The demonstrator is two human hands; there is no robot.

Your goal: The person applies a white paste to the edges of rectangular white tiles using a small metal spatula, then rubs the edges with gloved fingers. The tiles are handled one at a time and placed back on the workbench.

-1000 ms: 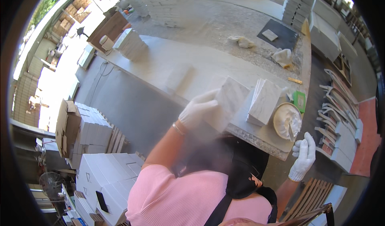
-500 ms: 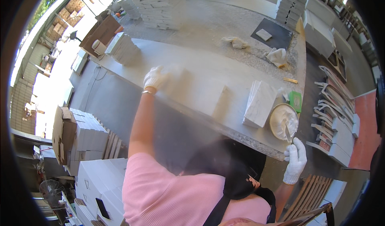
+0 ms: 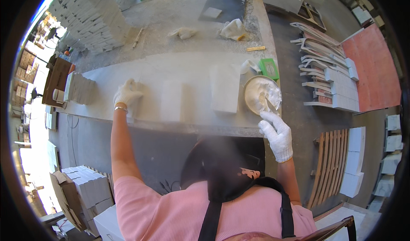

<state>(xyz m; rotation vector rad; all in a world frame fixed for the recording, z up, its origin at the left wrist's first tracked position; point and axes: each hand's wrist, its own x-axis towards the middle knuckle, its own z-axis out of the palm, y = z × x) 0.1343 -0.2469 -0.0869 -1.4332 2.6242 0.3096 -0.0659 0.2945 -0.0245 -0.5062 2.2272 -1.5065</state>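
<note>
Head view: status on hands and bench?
Left hand flat on bench. Right hand holds putty knife in paste bowl. White slab between them.

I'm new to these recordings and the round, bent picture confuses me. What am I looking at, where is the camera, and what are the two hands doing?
There is no machine here: a person in a pink top and dark apron works with two gloved hands. The camera sits on their head and looks down, so its wide lens bends straight edges. The left hand rests flat on the long grey workbench. The right hand has a grip on a small tool, its tip in a round bowl of white paste. Between the hands lie two pale flat slabs. A green sponge-like block sits past the bowl, rags lie farther back, and white tiles are stacked at the far left.
</note>
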